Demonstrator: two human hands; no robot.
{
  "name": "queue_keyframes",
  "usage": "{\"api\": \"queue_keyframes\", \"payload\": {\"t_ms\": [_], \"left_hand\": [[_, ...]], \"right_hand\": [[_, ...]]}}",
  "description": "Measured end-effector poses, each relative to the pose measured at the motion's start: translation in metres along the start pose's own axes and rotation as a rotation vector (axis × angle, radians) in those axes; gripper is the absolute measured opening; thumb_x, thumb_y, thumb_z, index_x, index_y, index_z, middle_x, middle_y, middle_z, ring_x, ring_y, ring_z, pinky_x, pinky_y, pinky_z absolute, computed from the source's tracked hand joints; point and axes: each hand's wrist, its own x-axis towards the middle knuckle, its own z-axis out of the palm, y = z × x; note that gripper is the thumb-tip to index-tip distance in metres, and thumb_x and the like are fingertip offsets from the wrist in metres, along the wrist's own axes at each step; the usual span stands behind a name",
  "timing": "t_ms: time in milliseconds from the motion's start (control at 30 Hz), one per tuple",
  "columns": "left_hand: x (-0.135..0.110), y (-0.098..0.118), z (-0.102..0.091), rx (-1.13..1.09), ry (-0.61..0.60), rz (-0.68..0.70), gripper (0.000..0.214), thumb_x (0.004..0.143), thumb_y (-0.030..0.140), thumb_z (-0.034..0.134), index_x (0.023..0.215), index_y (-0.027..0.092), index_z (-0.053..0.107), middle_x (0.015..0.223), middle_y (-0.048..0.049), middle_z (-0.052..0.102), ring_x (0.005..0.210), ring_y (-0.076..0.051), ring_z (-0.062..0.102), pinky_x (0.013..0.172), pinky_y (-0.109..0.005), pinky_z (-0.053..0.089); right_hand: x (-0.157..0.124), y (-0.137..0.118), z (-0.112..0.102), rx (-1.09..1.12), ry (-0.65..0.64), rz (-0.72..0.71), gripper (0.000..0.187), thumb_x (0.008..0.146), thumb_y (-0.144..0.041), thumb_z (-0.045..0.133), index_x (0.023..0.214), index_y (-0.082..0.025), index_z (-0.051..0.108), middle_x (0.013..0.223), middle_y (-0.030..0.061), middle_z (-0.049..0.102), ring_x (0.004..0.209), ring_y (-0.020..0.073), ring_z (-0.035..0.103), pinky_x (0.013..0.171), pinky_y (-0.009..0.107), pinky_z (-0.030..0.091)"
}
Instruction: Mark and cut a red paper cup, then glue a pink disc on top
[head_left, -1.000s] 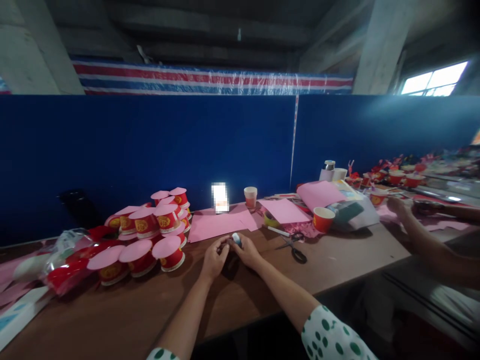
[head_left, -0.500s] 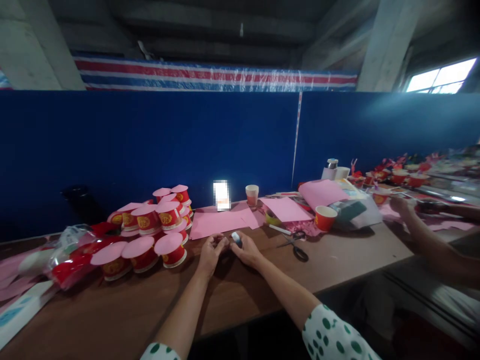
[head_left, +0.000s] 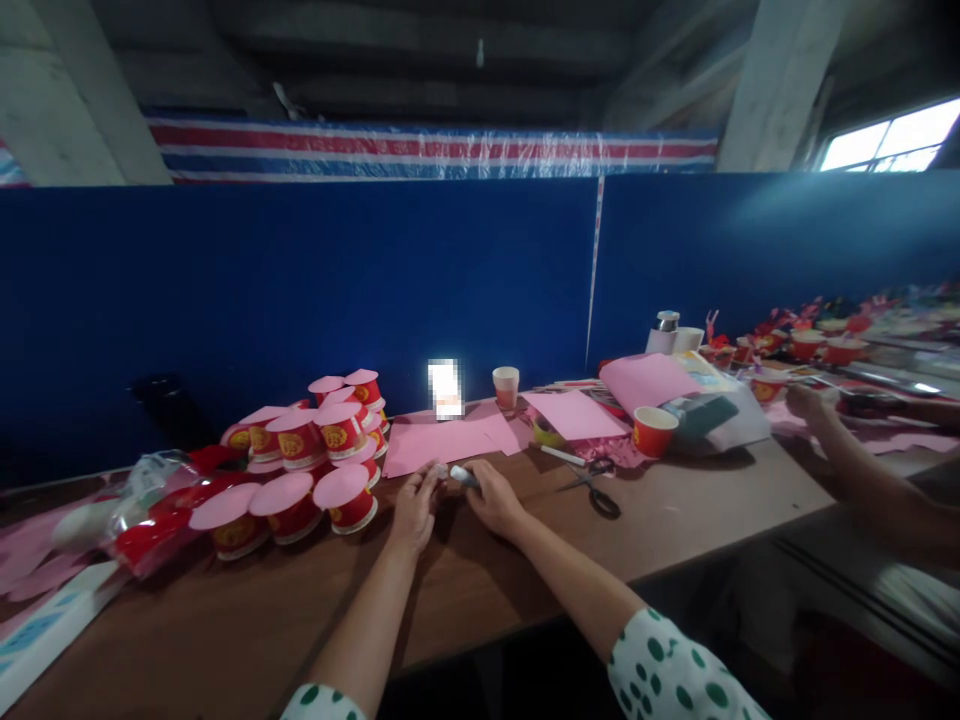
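My right hand [head_left: 493,498] is closed round a small glue stick [head_left: 463,476], its white end pointing left. My left hand [head_left: 415,507] pinches a small pale piece [head_left: 441,470], which looks like a cap, just left of the stick's tip. A narrow gap separates the two. Beyond my hands lies a sheet of pink paper [head_left: 424,443]. To the left stand several red paper cups [head_left: 346,512] with pink paper discs on top. Black-handled scissors [head_left: 602,500] rest on the table right of my right hand.
A bright phone-like screen [head_left: 447,388] and a pale cup [head_left: 506,388] stand near the blue partition [head_left: 375,280]. An open red cup [head_left: 655,438] is at right. Plastic-wrapped red things [head_left: 154,530] and a white box [head_left: 56,630] lie far left. A co-worker's arm [head_left: 862,470] reaches in from the right.
My hands have moved slightly apart. The small piece in my left fingers now shows, and the glue stick has tilted more level, its white end towards the left.
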Motion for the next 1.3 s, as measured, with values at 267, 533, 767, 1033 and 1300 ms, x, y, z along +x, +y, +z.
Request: {"api": "queue_keyframes", "payload": {"t_ms": [267,533,767,1033,1300], "left_hand": [[-0.0014,0.0030,0.0023,-0.053,0.027,0.000,0.025,0.061,0.020,0.074,0.084,0.016,0.064,0.077,0.0014,0.068,0.069,-0.008,0.062,0.066,-0.019,0.049],[-0.0040,0.0038,0.0041,-0.051,0.028,-0.001,0.026,0.058,0.020,0.076,0.082,0.015,0.066,0.077,0.0001,0.069,0.070,-0.009,0.062,0.065,-0.019,0.049],[-0.0060,0.0053,0.0062,-0.022,0.028,0.003,0.031,0.053,0.023,0.079,0.081,0.014,0.067,0.075,0.0008,0.068,0.069,-0.009,0.061,0.066,-0.020,0.048],[-0.0069,0.0051,0.0075,0.025,0.033,0.008,0.033,0.051,0.026,0.080,0.078,0.015,0.066,0.072,0.0020,0.067,0.067,-0.010,0.061,0.067,-0.022,0.047],[-0.0066,0.0041,0.0068,0.066,0.020,0.013,0.034,0.051,0.029,0.079,0.079,0.014,0.065,0.071,0.0016,0.066,0.066,-0.010,0.060,0.066,-0.024,0.047]], "right_hand": [[-0.0011,-0.0019,-0.0012,-0.056,-0.026,-0.025,0.031,0.077,-0.010,0.047,0.105,-0.021,0.052,0.101,0.0053,0.060,0.091,0.0183,0.056,0.081,0.028,0.043],[-0.0012,-0.0008,-0.0008,-0.091,-0.034,-0.017,0.031,0.077,-0.012,0.049,0.107,-0.022,0.053,0.103,0.0053,0.061,0.094,0.0182,0.057,0.083,0.028,0.044],[-0.0015,0.0002,0.0000,-0.114,-0.034,-0.017,0.036,0.076,-0.010,0.050,0.110,-0.021,0.053,0.106,0.0057,0.061,0.096,0.0189,0.057,0.085,0.029,0.043],[-0.0019,0.0002,0.0006,-0.122,-0.037,-0.011,0.035,0.077,-0.013,0.052,0.112,-0.022,0.053,0.106,0.0055,0.061,0.096,0.0187,0.057,0.085,0.029,0.044],[-0.0022,-0.0017,-0.0020,-0.126,-0.057,-0.024,0.038,0.079,-0.013,0.051,0.117,-0.022,0.052,0.106,0.0059,0.060,0.096,0.0185,0.057,0.085,0.029,0.044]]}}
